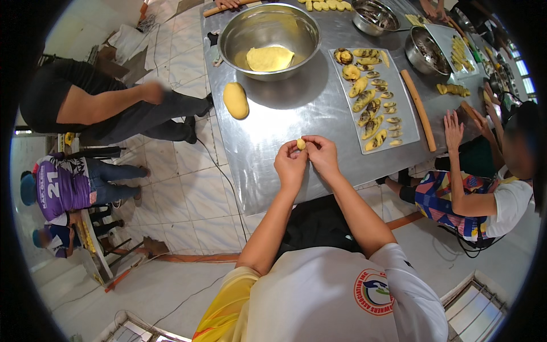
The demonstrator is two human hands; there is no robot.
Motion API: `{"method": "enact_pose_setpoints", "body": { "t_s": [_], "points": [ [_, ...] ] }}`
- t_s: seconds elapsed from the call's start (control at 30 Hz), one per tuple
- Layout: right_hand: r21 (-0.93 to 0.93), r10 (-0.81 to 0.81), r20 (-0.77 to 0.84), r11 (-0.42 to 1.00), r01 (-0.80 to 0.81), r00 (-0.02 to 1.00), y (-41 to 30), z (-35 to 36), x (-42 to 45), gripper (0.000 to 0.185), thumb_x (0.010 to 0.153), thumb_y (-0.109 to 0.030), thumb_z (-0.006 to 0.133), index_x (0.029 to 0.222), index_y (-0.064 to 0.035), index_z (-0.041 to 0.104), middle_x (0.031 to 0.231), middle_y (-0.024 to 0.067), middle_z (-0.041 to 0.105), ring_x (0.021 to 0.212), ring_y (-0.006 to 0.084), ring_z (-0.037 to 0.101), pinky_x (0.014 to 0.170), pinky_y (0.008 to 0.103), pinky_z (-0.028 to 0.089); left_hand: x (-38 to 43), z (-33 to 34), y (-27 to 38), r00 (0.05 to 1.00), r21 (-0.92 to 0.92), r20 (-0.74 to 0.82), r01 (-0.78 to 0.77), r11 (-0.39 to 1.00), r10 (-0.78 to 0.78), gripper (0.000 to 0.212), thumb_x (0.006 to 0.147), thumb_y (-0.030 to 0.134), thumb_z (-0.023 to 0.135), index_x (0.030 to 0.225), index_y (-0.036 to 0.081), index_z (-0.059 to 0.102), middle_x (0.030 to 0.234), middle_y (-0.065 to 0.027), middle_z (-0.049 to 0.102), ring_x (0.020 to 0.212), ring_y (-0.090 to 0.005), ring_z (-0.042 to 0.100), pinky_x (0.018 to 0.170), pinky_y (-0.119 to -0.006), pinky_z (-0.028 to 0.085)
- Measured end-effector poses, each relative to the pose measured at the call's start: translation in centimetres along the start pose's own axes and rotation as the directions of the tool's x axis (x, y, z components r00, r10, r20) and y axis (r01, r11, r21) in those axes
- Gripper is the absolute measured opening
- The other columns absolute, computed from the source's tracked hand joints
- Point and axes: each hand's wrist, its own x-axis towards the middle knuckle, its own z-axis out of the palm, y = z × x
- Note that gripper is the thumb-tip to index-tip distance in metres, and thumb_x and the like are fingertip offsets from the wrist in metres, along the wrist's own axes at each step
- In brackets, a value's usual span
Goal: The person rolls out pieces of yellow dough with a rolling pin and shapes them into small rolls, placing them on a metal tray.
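My left hand (291,160) and my right hand (321,154) meet above the near part of the metal table (273,128). Between their fingertips is a small piece of yellow dough (301,144), pinched from both sides. A smooth oval lump of yellow dough (236,100) lies at the table's left edge. Behind it stands a large steel bowl (269,17) with a flattened mass of yellow dough (270,58) inside. To the right of my hands, a tray (406,128) carries rows of shaped dough pieces (363,100) with dark filling showing, larger on the left and smaller on the right.
A wooden rolling pin (418,110) lies right of the tray. Steel bowls with dark residue (427,51) stand behind it. A co-worker's hand (454,128) rests at the table's right edge; other people work farther along. At the left, a person (107,102) stands beside the table. A cable crosses the floor.
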Motion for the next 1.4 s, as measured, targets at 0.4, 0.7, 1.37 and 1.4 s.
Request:
{"method": "enact_pose_setpoints", "body": {
  "t_s": [0.4,0.7,1.37,1.4],
  "points": [
    [-0.493,-0.338,-0.056,0.828,0.268,0.939,-0.1,0.3,-0.5,0.016,0.089,-0.004,0.064,0.1,-0.0022,0.075,0.09,0.0169,0.072,0.076,0.0259,0.07,0.072,0.0342,0.056,-0.1,-0.4,0.2,0.997,0.251,-0.02,-0.065,0.966,0.072,0.033,0.082,0.006,0.076,0.113,-0.004,0.07,0.095,-0.0108,0.074,0.073,-0.011,0.064,0.068,-0.026,0.054],
    [-0.443,-0.286,-0.093,0.87,0.217,0.954,0.0,-0.1,-0.2,0.019,0.089,-0.008,0.065,0.105,-0.0027,0.073,0.093,0.0182,0.073,0.078,0.0258,0.072,0.073,0.0346,0.057,0.4,0.3,-1.3,0.982,0.296,-0.03,-0.167,0.941,0.184,0.037,0.077,0.01,0.08,0.11,-0.002,0.072,0.092,-0.0142,0.071,0.071,-0.0209,0.065,0.067,-0.033,0.054],
    [-0.888,-0.609,-0.298,0.46,0.022,0.735,-2.8,-35.2,4.9,0.043,0.077,-0.006,0.069,0.119,0.001,0.063,0.11,0.0224,0.064,0.111,0.0413,0.057,0.096,0.048,0.045,-0.9,3.8,0.7,0.929,0.669,-0.206,-0.095,0.738,0.306,0.037,0.08,0.027,0.077,0.105,0.001,0.068,0.097,-0.0152,0.064,0.087,-0.0332,0.064,0.079,-0.045,0.052],
    [-0.894,-0.589,-0.294,0.449,0.002,0.753,-2.5,-36.1,5.4,0.046,0.076,-0.007,0.07,0.121,0.001,0.062,0.111,0.0225,0.064,0.111,0.0412,0.057,0.097,0.0481,0.044,-0.9,3.8,0.5,0.917,0.684,-0.224,-0.094,0.723,0.331,0.035,0.081,0.025,0.076,0.105,0.001,0.068,0.096,-0.0155,0.064,0.086,-0.0335,0.064,0.078,-0.045,0.052]
  ]
}}
